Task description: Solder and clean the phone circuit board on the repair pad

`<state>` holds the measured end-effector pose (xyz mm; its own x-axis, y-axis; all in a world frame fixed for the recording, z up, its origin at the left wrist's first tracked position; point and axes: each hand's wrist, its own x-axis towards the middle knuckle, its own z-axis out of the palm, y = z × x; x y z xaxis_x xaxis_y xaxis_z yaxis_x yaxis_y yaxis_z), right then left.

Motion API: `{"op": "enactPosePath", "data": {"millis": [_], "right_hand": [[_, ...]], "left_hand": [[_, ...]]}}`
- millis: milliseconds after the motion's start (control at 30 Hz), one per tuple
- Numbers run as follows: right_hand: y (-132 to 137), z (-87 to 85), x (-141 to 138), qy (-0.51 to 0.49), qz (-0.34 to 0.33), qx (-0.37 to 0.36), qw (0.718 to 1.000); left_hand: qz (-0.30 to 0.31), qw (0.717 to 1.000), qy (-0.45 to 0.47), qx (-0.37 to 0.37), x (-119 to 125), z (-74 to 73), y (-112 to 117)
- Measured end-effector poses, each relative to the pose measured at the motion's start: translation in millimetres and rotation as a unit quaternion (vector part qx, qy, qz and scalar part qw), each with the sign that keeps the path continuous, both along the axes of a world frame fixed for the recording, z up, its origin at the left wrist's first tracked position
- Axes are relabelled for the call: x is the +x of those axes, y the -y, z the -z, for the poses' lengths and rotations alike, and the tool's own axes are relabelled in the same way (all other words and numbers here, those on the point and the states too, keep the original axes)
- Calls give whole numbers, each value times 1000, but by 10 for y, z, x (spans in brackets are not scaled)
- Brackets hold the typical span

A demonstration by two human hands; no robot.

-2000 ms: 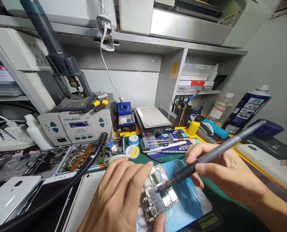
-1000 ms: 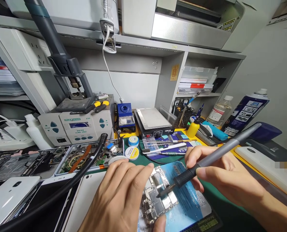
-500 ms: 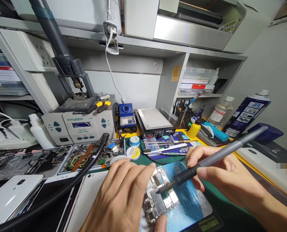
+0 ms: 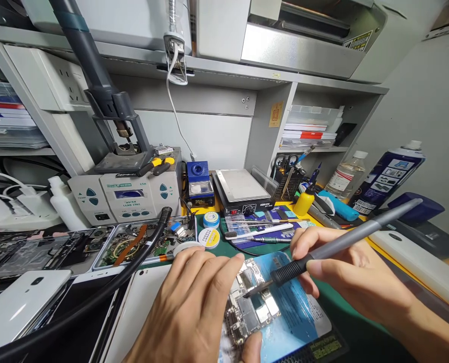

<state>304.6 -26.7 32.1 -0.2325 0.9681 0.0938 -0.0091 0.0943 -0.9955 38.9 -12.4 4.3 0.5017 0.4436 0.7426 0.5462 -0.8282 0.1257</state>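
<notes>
A phone circuit board (image 4: 249,315) with metal shields and a dark square chip area lies on a shiny blue sheet (image 4: 296,302). My left hand (image 4: 194,302) holds the board by its left side, fingers curved over the far edge and thumb at the near edge. In my right hand (image 4: 334,262) is a grey craft knife (image 4: 345,242) with a black ribbed grip, pinched between thumb and fingers. Its dark, narrow blade slants down to the left over the middle of the board. Whether the tip touches the board I cannot tell.
Behind the hands lie a white toothbrush (image 4: 260,231), small round tins (image 4: 209,238) and a preheating plate (image 4: 243,186). A black hose (image 4: 133,272) crosses phones at left, in front of a hot-air station (image 4: 128,194). Bottles and a spray can (image 4: 389,176) stand at right.
The blade tip has shifted slightly left and up over the board. My left hand keeps its hold, and the whole view has moved a little.
</notes>
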Motion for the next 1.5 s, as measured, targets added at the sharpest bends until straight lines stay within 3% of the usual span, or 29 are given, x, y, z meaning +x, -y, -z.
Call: {"op": "enactPosePath", "data": {"millis": [933,1167,1333,1500], "right_hand": [[25,-16,8,10,-12,-3,1000],[11,-11,-3,17,-10,-5,1000],[20,-8,-26,19,-20,-12,1000],[43,-65,-75,19,-2,-29,999]], "left_hand": [[-19,1000,-14,3,-22,-32,11],[8,1000,-13,-4,-6,-42,-5],[-22,1000,-3,3,9,-29,11],[4,1000,4,-4,-3,-8,4]]}}
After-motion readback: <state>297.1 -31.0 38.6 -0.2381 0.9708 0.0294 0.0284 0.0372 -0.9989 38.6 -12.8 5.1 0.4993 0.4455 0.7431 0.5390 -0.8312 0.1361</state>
